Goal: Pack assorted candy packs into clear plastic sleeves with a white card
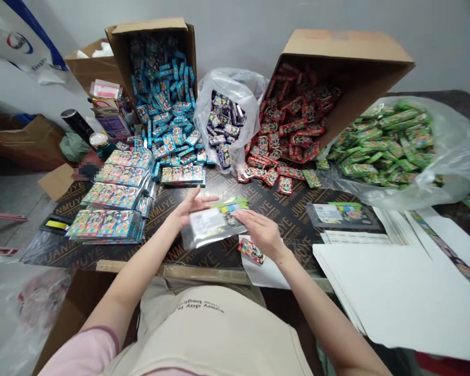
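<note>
Both my hands hold a clear plastic bag (211,225) with a white label and small coloured packets inside, just above the dark table (285,222). My left hand (188,208) grips the bag's left end, fingers partly stretched along it. My right hand (260,232) pinches its right end. A single red packet (251,250) lies on a white sheet below my right hand. Another filled clear bag (342,214) lies to the right.
Stacks of filled bags (113,201) sit at the left. At the back, a tipped box of blue packets (164,94), a bag of purple packets (225,125), a tipped box of red packets (297,120) and a bag of green packets (391,143). White sheets (407,292) cover the right.
</note>
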The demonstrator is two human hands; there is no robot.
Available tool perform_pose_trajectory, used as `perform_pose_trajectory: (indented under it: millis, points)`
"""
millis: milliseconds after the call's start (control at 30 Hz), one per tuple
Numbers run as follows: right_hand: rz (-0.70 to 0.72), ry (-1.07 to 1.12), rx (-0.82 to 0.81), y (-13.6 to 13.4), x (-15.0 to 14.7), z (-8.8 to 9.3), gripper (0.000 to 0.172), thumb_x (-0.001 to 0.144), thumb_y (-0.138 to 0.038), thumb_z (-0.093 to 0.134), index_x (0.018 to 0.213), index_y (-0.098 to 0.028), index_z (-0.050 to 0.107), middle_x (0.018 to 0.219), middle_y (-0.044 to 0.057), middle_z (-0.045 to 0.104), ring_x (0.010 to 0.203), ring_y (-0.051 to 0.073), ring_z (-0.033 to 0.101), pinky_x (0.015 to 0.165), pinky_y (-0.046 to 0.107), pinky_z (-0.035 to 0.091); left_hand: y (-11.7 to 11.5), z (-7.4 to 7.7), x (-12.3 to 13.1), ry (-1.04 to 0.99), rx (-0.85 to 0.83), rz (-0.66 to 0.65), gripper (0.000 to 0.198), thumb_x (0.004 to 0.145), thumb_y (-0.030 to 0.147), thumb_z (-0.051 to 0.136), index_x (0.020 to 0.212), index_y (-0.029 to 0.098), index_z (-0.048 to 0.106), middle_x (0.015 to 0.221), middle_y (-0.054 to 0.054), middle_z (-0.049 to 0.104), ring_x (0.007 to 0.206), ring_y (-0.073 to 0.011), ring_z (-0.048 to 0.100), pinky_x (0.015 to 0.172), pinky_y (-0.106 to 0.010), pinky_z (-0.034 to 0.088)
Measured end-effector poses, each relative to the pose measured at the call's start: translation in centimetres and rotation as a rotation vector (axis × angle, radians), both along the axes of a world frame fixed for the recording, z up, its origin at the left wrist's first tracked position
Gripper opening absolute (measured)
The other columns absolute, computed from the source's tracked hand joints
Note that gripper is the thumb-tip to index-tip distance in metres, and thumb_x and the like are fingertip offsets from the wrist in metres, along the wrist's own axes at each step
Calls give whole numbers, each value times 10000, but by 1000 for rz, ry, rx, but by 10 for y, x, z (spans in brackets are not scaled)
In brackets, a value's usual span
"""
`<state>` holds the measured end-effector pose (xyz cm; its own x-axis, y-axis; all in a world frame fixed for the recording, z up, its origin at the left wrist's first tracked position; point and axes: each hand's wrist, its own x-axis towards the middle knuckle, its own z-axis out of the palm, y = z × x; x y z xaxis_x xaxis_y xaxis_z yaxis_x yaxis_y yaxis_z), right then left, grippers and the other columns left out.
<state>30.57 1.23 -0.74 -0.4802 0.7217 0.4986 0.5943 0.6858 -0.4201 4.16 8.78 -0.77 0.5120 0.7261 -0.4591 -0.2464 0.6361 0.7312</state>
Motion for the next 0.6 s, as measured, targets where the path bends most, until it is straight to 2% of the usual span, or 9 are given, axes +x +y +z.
perform_pose_trajectory:
  millis: [67,100,200,267,367,467,533,600]
  points:
    - [110,-28,6,2,-9,-2,397,948,-150,370,1247,-248,611,1199,33,687,1178,177,615,1067,430,476,-21,-1,-9,18,50,-133,533,624,414,812,1044,113,681,809,-117,714,721,-221,679,683,-332,516]
    - [112,-46,9,3,-12,-3,406,943,-134,370,1257,-243,603,1213,35,680,1199,178,600,1079,442,461,-30,-2,-15,72,90,-129,496,577,328,847,1000,118,697,737,-84,703,635,-179,652,623,-285,486]
    - [7,-19,62,4,-17,1,502,912,-67,336,1352,-225,519,1277,59,643,1238,189,568,1078,457,443,-50,-3,-31,226,205,47,403,515,221,864,876,130,710,614,-21,664,487,-94,548,498,-212,375]
    - [-91,106,87,4,-23,6,567,904,-56,319,1436,-231,409,1272,71,643,1197,191,591,1035,439,466,-62,-3,-37,277,271,167,362,527,228,853,845,139,706,611,-17,670,478,-85,534,481,-202,356]
    - [-174,285,-2,5,-40,13,595,925,-151,424,1493,-263,288,1153,59,682,1066,193,635,983,401,480,-78,-2,-37,318,350,234,328,541,238,840,827,146,708,633,-19,687,525,-103,568,534,-221,415]
    - [-188,308,-157,11,-60,16,750,825,-276,658,1486,-264,305,1010,40,665,922,207,629,898,383,493,-89,2,-32,331,415,221,317,563,256,826,838,146,712,663,-17,691,580,-125,595,612,-252,461]
    - [-177,313,-261,15,-70,17,843,743,-271,741,1478,-262,327,866,1,618,780,181,591,786,342,498,-95,4,-28,333,439,226,295,571,268,821,809,139,702,650,-6,673,583,-123,582,618,-250,451]
    - [-115,364,-343,17,-78,19,840,741,-225,731,1477,-270,327,745,-44,544,678,143,536,718,295,474,-100,6,-24,269,428,238,301,556,272,827,783,138,680,667,1,666,613,-124,586,633,-240,440]
